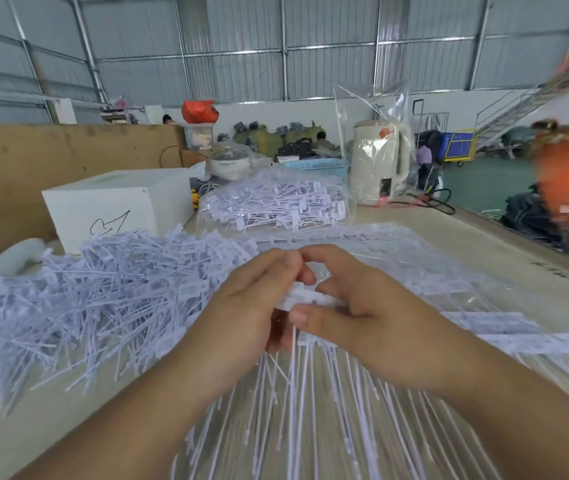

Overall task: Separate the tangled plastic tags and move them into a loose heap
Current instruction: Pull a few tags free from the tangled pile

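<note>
Centre frame, left hand (259, 299) and right hand (356, 306) are pinching a tag bundle (307, 299); behind, a clear bag (276, 202) is holding tags.

There is only the one view, from a camera worn on the person's head, looking forward and tilted down over the table (484, 237). It sits close: the left hand (255, 299) and right hand (366, 313) fill the middle of the frame, with the forearms running out at the bottom edge. The wide lens bends the edges, yet it still takes in the far wall (241, 46) of the hall beyond the table.
</note>
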### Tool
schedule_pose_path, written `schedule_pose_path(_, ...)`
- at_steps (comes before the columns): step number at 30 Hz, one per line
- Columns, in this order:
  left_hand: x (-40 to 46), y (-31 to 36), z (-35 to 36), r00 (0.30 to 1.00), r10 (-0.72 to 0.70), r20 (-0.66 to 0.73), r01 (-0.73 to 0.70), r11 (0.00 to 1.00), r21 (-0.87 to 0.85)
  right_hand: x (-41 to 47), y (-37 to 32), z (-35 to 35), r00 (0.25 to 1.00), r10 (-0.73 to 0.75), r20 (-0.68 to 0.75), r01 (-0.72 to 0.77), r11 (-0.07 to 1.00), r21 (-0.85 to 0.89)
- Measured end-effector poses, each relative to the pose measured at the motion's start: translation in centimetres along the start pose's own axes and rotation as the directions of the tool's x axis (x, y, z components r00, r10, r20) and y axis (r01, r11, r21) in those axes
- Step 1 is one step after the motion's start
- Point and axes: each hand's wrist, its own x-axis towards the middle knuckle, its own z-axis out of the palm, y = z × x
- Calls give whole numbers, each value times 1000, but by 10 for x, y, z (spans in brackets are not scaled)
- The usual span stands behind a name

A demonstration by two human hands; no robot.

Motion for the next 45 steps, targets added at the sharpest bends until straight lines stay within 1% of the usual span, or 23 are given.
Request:
schedule_pose_path(3, -2, 1, -2, 996, -1, 89, -8, 995, 104, -2, 1, -1, 1000, -8, 0, 8, 1000, -5)
schedule_pose_path(5, -2, 0, -2, 994, -27, 108, 14, 992, 122, -2, 2, 0, 1000, 16, 22, -16, 1000, -21)
schedule_pose_path(9, 0, 0, -5, 993, -55, 105, 54, 998, 18, -1, 1, -6, 1000, 11, 20, -11, 1000, -25)
schedule_pose_path(11, 2, 2, -7, 994, -64, 85, 68, 997, -42, 0, 0, -13, 1000, 6, 12, -5, 998, -64)
schedule_pose_path(12, 2, 3, -8, 994, -73, 79, 78, 996, -53, 0, 0, -15, 1000, 8, 16, -7, 996, -85)
schedule_pose_path(16, 2, 4, -9, 989, -87, 119, 96, 993, -73, -1, 1, -14, 1000, 0, 23, 1, 999, -40)
schedule_pose_path(18, 3, 2, -5, 994, -65, 84, 74, 991, -110, 1, 1, -11, 999, -21, -42, 18, 998, -58)
schedule_pose_path(21, 4, 2, 4, 999, -47, -13, 42, 960, -276, 2, 0, 0, 975, -83, -207, 61, 992, -109)
schedule_pose_path(22, 4, 2, 6, 998, -53, -36, 38, 938, -345, 3, -1, 5, 956, -108, -273, 78, 990, -121)
schedule_pose_path(24, 3, 4, 8, 995, -76, -58, 41, 890, -454, 5, -2, 8, 886, -124, -446, 85, 991, -107)
schedule_pose_path(26, 3, 8, 3, 994, -81, -74, 39, 894, -447, 6, -3, -1, 817, -106, -566, 77, 994, -75)
schedule_pose_path(27, 3, 10, 0, 994, -73, -76, 36, 910, -414, 6, -2, -8, 815, -103, -570, 92, 995, -48)
schedule_pose_path(28, 3, 11, -2, 995, -69, -68, 37, 924, -381, 4, -1, -14, 841, -93, -533, 110, 994, 0)
schedule_pose_path(30, 2, 13, -2, 998, -59, -34, 45, 944, -326, 1, 1, -14, 935, -71, -347, 118, 987, 114)
schedule_pose_path(31, 1, 12, 0, 999, -44, -9, 40, 955, -295, 1, 1, -10, 970, -69, -233, 101, 987, 127)
schedule_pose_path(32, 0, 10, 2, 999, -28, 16, 31, 966, -258, 1, 2, -5, 987, -79, -140, 93, 991, 97)
schedule_pose_path(33, -1, 8, 5, 999, -19, 37, 26, 974, -223, 1, 3, -1, 992, -100, -83, 104, 994, 41)
schedule_pose_path(34, -1, 7, 6, 998, -17, 61, 29, 980, -196, 2, 5, 1, 992, -116, -57, 115, 993, -9)
schedule_pose_path(37, -4, 5, 6, 987, -54, 153, 80, 982, -169, 2, 7, -3, 995, -92, -41, 88, 992, -86)
schedule_pose_path(39, -4, 6, 5, 979, -78, 187, 106, 984, -142, 1, 6, -3, 996, -91, -11, 88, 983, -163)
schedule_pose_path(40, -4, 6, 5, 977, -90, 191, 116, 984, -133, 1, 5, -3, 996, -86, 12, 87, 983, -163)
schedule_pose_path(43, -2, 7, 2, 978, -134, 161, 165, 966, -199, -1, 1, -9, 995, -4, 98, 8, 999, -42)
schedule_pose_path(45, 0, 7, -3, 977, -156, 148, 189, 950, -250, -1, -2, -19, 989, 66, 136, -55, 995, -82)
